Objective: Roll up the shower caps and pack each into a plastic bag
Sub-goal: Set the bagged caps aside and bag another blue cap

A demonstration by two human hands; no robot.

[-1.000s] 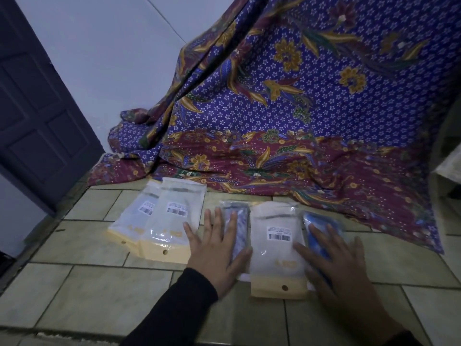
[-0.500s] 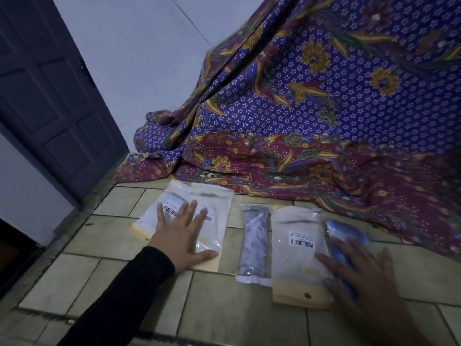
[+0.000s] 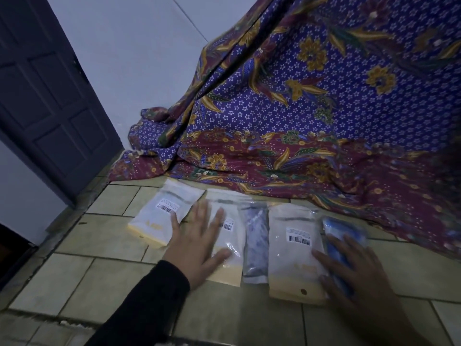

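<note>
Judging by the row of plastic bags (image 3: 291, 250) on the floor (image 3: 99, 283), packing appears largely done: patterned shower cap (image 3: 255, 245) and blue shower cap (image 3: 335, 226) lie bagged. Left hand (image 3: 197, 248) and right hand (image 3: 354, 273) rest flat on bags, fingers apart.

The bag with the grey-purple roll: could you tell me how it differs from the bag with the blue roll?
The grey-purple bag holds a dull roll; the blue bag a bright blue one. The grey-purple bag lies untouched; the right hand rests on the blue bag. Both lie flat on the tiled floor.
</note>
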